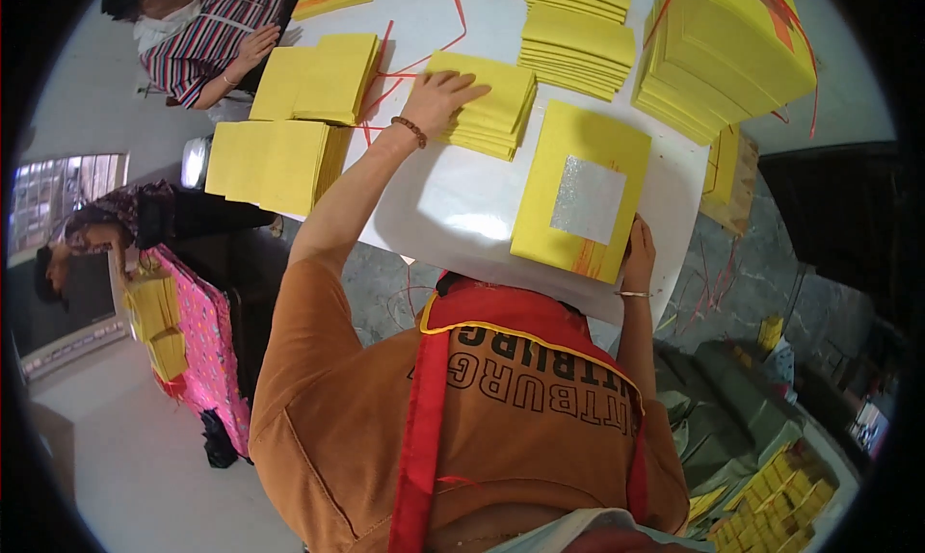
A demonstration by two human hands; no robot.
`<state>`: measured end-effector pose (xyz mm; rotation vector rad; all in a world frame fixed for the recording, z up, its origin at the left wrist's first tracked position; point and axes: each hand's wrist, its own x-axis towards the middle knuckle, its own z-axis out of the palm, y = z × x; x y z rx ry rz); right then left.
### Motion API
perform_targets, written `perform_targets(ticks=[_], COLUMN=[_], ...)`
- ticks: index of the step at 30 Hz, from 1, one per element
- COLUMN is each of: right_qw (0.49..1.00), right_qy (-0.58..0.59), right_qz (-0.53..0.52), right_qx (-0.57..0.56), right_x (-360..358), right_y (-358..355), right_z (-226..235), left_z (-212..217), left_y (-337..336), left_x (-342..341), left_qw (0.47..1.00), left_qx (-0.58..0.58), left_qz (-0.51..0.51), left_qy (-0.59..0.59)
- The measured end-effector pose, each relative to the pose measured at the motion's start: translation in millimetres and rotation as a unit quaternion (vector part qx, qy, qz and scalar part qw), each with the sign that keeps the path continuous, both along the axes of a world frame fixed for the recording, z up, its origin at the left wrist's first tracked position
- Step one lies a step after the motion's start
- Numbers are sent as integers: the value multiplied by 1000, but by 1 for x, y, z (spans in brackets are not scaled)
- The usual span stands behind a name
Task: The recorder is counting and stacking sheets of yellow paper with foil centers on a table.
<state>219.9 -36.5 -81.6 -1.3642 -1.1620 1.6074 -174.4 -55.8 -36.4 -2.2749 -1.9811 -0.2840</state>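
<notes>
My left hand (443,100), with a brown bead bracelet at its wrist, lies with fingers spread on top of a stack of folded yellow paper (493,134) on the white table. Nearer to me, a thick yellow paper bundle (578,134) bears a silvery square (590,198) and red-orange streaks on its upper face. At that bundle's lower right edge, my right hand (639,252) has its fingers curled against the side; a light bangle circles the wrist. The bundle hides part of these fingers.
More yellow stacks stand left (275,163), at the back (578,47) and, tall, at right (723,62). Red string (461,13) trails over the white table (424,201). One person (207,38) sits across at far left; another (106,221) is beside a pink-covered table (207,346).
</notes>
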Motion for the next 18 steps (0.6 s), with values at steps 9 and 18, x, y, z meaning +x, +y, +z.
perform_targets(ticks=[9,18], right_qw=[984,995], right_qy=[62,27], right_qz=[103,90], right_qx=[135,-17], right_x=[-123,-234], right_y=[25,25], right_z=[104,16], left_z=[-10,-23], left_y=[-5,-10], left_x=[-2,5], left_qw=[995,992], left_qx=[-94,-117], left_qz=[-37,-35], left_qy=[10,22])
